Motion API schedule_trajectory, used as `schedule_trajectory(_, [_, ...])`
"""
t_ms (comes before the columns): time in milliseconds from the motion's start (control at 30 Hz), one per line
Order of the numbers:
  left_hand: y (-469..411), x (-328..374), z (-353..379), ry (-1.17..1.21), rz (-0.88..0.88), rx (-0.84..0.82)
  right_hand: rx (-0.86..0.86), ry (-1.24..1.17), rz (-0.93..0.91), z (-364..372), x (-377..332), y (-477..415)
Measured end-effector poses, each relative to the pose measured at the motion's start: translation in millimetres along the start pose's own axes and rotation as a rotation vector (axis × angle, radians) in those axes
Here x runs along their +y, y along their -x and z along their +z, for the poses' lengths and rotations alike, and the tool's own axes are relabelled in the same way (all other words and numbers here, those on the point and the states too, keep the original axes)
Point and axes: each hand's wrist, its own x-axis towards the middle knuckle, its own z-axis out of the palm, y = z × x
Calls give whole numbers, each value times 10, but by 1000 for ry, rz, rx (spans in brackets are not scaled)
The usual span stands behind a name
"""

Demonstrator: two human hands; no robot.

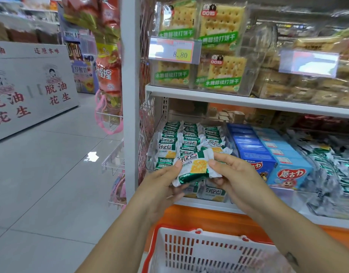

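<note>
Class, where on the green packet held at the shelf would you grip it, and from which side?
Pinch the packet by its flat crimped ends, coming from either side, as the left hand and right hand do. It lies crosswise, an end toward each hand, and its middle likely holds brittle crackers.

- The scene is lit brightly and evenly from overhead; only faint, soft shadows are cast.
- A white patch of glare is seen on the glossy floor tiles, left of the white shelf post.
- Sheen is thrown off the clear cracker wrappers upper right of the post, and the price tag there is partly washed out.
- The green-and-white biscuit packet, lower right of the post, is rendered sharply.
- Far right of the post, goods are smeared by blur and shelf edges are slanted by wide-angle distortion.
</note>
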Motion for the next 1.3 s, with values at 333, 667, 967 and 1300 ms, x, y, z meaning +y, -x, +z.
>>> schedule_trajectory(333, [15, 15, 19, 154, -114, -12, -28, -484, 269, -43, 6, -18])
schedule_trajectory(667, [-15, 22, -64, -476, 333, 132, 59, 309, -91, -97, -134, 76])
schedule_trajectory(967, [19, 8, 45, -400, 385, 111, 39, 335, -201, -122, -84, 148])
schedule_trajectory(1300, [-45, -29, 44, -355, 462, 58, 125, 248, -310, -114, 155, 88])
